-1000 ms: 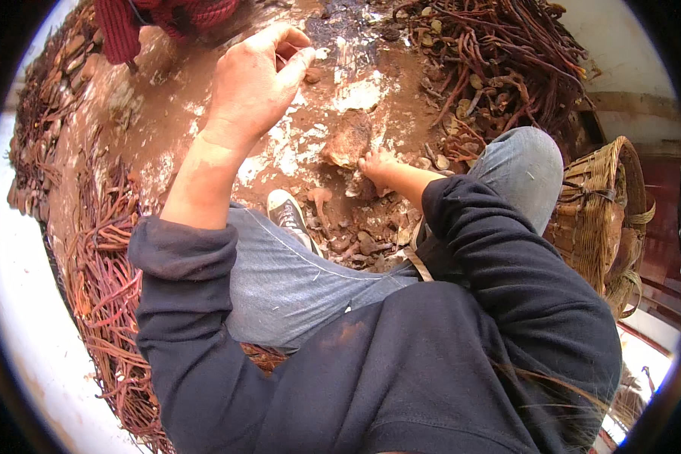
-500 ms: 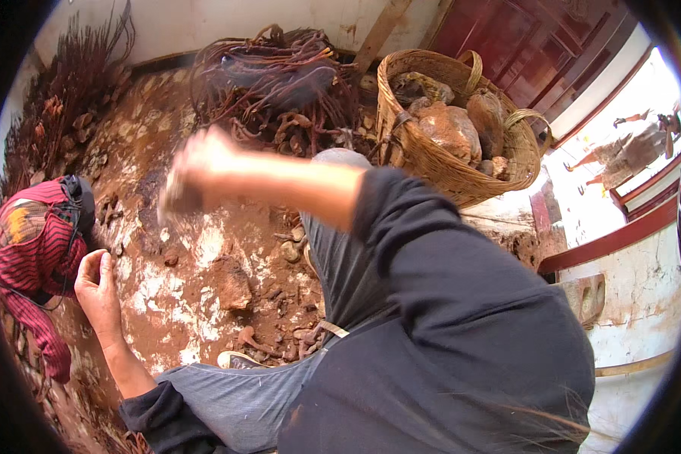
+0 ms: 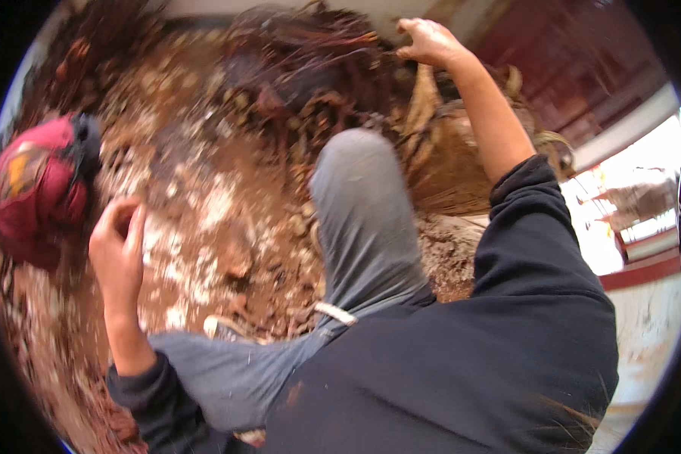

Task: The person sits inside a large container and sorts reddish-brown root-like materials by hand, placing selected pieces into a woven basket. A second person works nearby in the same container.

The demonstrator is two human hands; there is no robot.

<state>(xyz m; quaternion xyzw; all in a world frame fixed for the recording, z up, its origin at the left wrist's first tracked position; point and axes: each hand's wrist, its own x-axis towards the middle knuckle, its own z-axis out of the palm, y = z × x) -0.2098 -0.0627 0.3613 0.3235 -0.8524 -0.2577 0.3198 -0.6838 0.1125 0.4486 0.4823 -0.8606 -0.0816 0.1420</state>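
Observation:
My right hand [image 3: 433,44] is raised over the near side of the wicker basket [image 3: 450,185], fingers spread, with nothing visible in it. It appears above the rim, not clearly touching it. Low on the left, my left hand [image 3: 118,242] hangs loosely curled, a gap showing between thumb and fingers. No object can be made out there. Beside it is a red cloth shape [image 3: 41,185] with an orange patch and a dark edge. Motion blur smears the basket's contents.
A heap of dark reddish roots or stems [image 3: 303,57] lies against the back wall. More thin dark stalks [image 3: 91,60] stand at the far left. Brown soil with pale patches [image 3: 212,204] and small stones covers the ground. My bent knee [image 3: 359,181] rises in the middle.
My right hand has swung from the middle left, where it held a blurred greyish-brown lump, up and right to the basket; the lump is gone from it. My left hand appears slightly higher and more opened.

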